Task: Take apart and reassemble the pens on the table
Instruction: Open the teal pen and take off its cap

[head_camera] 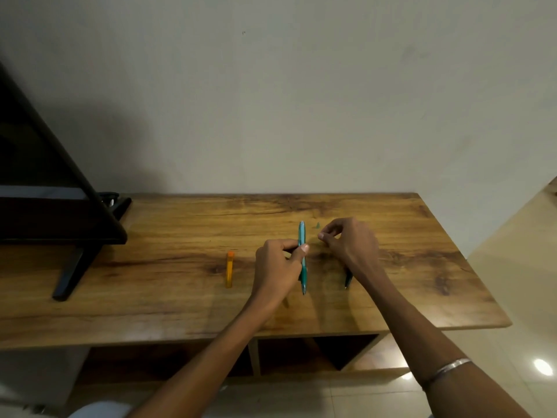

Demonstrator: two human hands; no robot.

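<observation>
My left hand (278, 265) grips a teal pen (302, 257) at its middle, holding it lengthwise just above the wooden table (180, 236). My right hand (349, 242) hovers right of the pen with thumb and forefinger pinched together; whether something small sits between them is too small to tell. A small teal pen piece (317, 225) lies on the table beyond the right hand. An orange pen part (230, 269) lies to the left of my left hand. A dark pen (348, 280) lies partly hidden under my right wrist.
A black TV with its stand leg (75, 267) occupies the table's left end. A plain wall rises behind the table. Open shelf compartments (301, 354) sit below the front edge. Tiled floor shows at the right.
</observation>
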